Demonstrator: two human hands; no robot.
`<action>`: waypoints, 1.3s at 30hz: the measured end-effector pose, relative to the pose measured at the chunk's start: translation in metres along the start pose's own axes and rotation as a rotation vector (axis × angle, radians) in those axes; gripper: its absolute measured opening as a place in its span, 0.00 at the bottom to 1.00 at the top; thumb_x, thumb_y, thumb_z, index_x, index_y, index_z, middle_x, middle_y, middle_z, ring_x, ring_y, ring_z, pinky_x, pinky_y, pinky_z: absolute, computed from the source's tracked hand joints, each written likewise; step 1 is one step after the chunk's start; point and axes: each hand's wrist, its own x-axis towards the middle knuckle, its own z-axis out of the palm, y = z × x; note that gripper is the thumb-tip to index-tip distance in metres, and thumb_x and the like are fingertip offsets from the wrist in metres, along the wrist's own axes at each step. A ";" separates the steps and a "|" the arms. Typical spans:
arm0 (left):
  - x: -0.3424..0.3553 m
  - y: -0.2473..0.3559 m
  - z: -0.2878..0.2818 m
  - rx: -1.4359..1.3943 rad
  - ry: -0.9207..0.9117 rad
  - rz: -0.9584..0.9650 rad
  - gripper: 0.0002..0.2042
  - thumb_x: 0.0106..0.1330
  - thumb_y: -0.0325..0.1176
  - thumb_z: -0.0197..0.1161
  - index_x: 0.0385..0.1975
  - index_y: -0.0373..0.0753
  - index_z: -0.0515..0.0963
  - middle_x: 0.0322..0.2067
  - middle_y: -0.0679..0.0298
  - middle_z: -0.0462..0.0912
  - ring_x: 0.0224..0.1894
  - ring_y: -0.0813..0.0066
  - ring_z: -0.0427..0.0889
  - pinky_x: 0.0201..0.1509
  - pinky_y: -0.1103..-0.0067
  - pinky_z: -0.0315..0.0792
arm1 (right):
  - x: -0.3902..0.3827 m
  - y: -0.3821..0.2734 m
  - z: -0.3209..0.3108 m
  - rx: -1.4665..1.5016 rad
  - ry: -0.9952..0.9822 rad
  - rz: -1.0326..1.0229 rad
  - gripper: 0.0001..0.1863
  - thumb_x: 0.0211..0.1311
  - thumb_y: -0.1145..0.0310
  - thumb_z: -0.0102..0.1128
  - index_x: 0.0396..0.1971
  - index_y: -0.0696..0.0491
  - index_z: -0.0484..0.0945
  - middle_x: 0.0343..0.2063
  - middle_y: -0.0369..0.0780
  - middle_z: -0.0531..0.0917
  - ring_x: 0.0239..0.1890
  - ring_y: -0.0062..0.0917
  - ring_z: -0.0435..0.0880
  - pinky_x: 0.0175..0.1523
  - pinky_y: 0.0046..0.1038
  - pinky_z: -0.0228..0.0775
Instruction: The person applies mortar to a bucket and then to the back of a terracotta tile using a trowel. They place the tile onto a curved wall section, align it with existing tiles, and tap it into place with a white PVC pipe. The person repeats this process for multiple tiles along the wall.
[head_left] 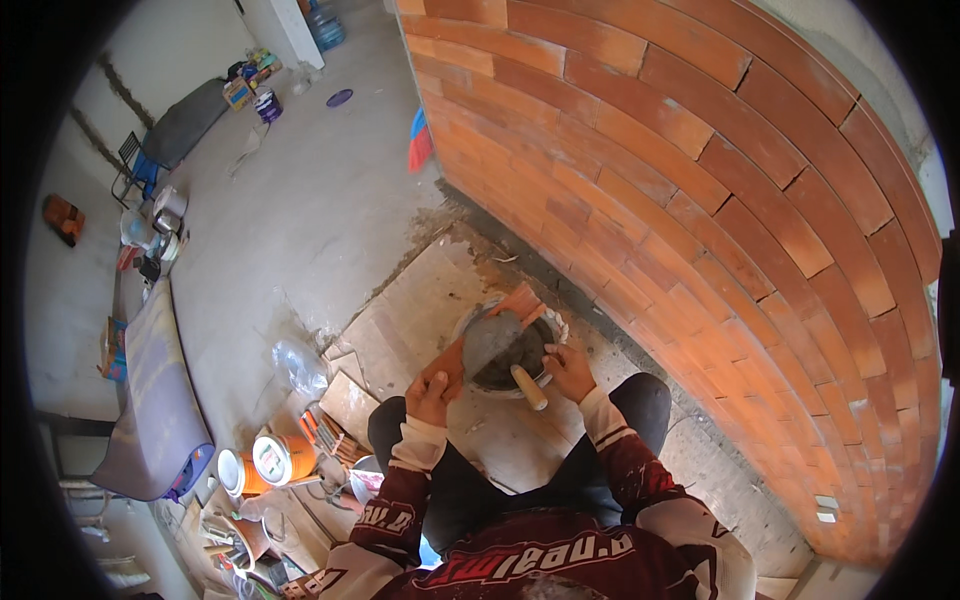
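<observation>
A reddish terracotta piece [449,362] is gripped in my left hand [432,392], beside the left edge of a round bucket [555,318] of grey mortar [490,340]. Another terracotta piece [520,301] rests at the bucket's back rim. A wooden tool handle [529,390] sticks out over the near rim, its other end in the bucket. My right hand [568,372] is at the right rim with fingers pinched, just right of that handle; what they hold is unclear. The bucket sits between my knees on dusty boards [390,320].
An orange brick wall [680,230] runs along the right. Broom bristles [420,145] stand by its far end. Orange-and-white buckets [285,460], loose tile pieces and a plastic bag [298,368] lie left of me. A rolled mat [160,390] and clutter line the left wall.
</observation>
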 end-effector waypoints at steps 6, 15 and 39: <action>0.040 -0.068 -0.030 -0.246 0.338 -0.187 0.14 0.61 0.32 0.64 0.44 0.37 0.74 0.37 0.61 0.80 0.37 0.67 0.79 0.41 0.75 0.77 | -0.056 0.015 0.026 -0.034 -0.042 0.106 0.15 0.57 0.66 0.58 0.41 0.59 0.78 0.30 0.44 0.81 0.35 0.26 0.80 0.41 0.26 0.70; 0.053 -0.131 -0.041 -0.271 0.577 -0.288 0.15 0.63 0.28 0.61 0.48 0.34 0.70 0.41 0.58 0.77 0.39 0.66 0.78 0.39 0.76 0.79 | -0.082 0.014 0.029 0.019 -0.003 0.192 0.13 0.58 0.68 0.57 0.41 0.57 0.77 0.33 0.45 0.82 0.36 0.27 0.81 0.43 0.27 0.71; -0.066 0.049 0.032 1.486 -0.012 -0.252 0.24 0.58 0.42 0.59 0.54 0.43 0.69 0.51 0.51 0.73 0.54 0.49 0.71 0.58 0.63 0.65 | -0.151 -0.141 -0.042 -0.515 -0.121 0.003 0.16 0.52 0.63 0.58 0.38 0.55 0.80 0.27 0.47 0.83 0.33 0.40 0.82 0.41 0.36 0.74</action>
